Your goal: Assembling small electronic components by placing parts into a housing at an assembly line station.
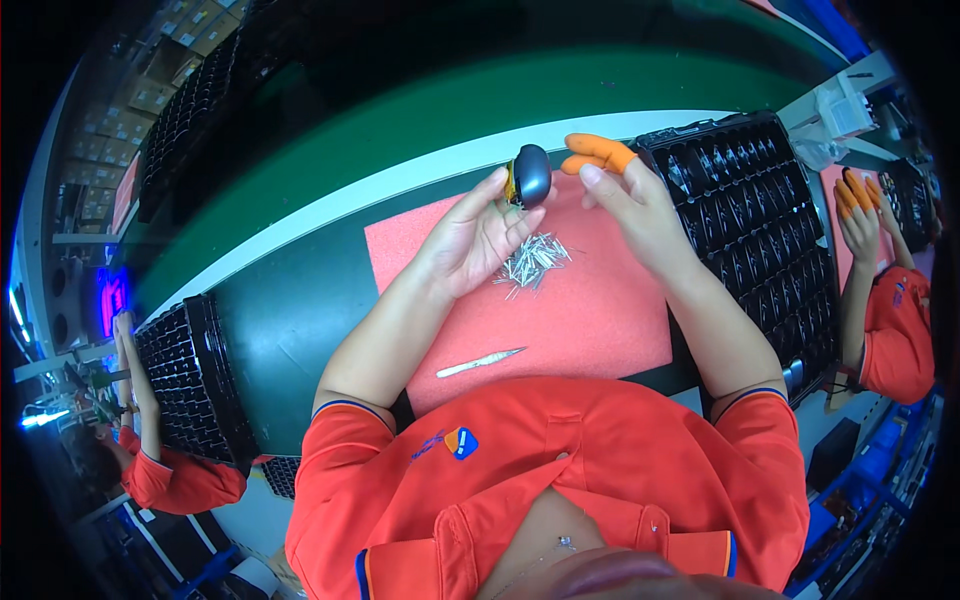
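Note:
A dark, glossy, rounded housing [533,176] with a yellowish strip along its left side is gripped by the fingers and thumb of my left hand [472,238], raised over a pink foam mat [610,320]. Just to the right, my right hand [640,200] wears orange finger cots on two fingers. Those fingers are stretched toward the housing, apart from it, with the thumb below and nothing visible between them. Under my left hand lies a loose pile of thin whitish-silver slivers [535,262]. A slim, pale, pointed tool [480,362] rests on the mat nearer my body.
Right of the mat stands a black compartment tray [750,215] filled with small shiny parts. Stacked black trays [190,375] are at the left. Beyond the mat, a white rail [400,165] borders a green surface [450,90]. Co-workers in red shirts sit at both sides.

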`<state>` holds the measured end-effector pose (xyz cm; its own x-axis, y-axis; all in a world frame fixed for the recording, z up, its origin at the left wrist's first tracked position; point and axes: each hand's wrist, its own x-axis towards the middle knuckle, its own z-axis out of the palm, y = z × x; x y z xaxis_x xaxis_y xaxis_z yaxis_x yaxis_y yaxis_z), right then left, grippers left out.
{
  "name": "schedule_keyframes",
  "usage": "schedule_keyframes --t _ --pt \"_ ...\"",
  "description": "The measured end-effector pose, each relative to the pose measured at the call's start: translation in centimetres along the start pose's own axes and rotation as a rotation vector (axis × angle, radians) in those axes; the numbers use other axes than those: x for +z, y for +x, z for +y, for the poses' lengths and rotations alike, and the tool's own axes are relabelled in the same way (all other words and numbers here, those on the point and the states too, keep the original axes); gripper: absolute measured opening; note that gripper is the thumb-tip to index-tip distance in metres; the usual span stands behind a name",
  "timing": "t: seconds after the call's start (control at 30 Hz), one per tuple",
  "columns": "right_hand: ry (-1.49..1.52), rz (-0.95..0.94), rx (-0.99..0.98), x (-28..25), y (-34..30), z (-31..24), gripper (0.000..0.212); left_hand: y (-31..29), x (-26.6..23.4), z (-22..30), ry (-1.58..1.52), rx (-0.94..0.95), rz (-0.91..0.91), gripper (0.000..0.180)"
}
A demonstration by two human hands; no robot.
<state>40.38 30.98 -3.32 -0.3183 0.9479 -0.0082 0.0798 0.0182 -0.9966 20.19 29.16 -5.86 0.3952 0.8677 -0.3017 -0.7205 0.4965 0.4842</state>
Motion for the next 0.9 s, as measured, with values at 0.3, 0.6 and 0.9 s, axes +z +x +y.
schedule_keyframes --t 0.3,0.6,0.9 --pt "-0.143 -0.063 0.083 -2.9 -1.0 -0.8 0.041 -0.2 1.7 1.4 0.577 0.309 0.089 0.051" --pt "-0.205 0.217 0.152 -12.4 -4.9 0.4 0.033 -5.1 -3.1 4.8 1.145 0.455 0.408 0.050" --pt "-0.533 0.497 0.259 -19.3 -7.8 1.3 0.028 -7.9 -5.6 2.3 1.210 0.339 0.542 0.056"
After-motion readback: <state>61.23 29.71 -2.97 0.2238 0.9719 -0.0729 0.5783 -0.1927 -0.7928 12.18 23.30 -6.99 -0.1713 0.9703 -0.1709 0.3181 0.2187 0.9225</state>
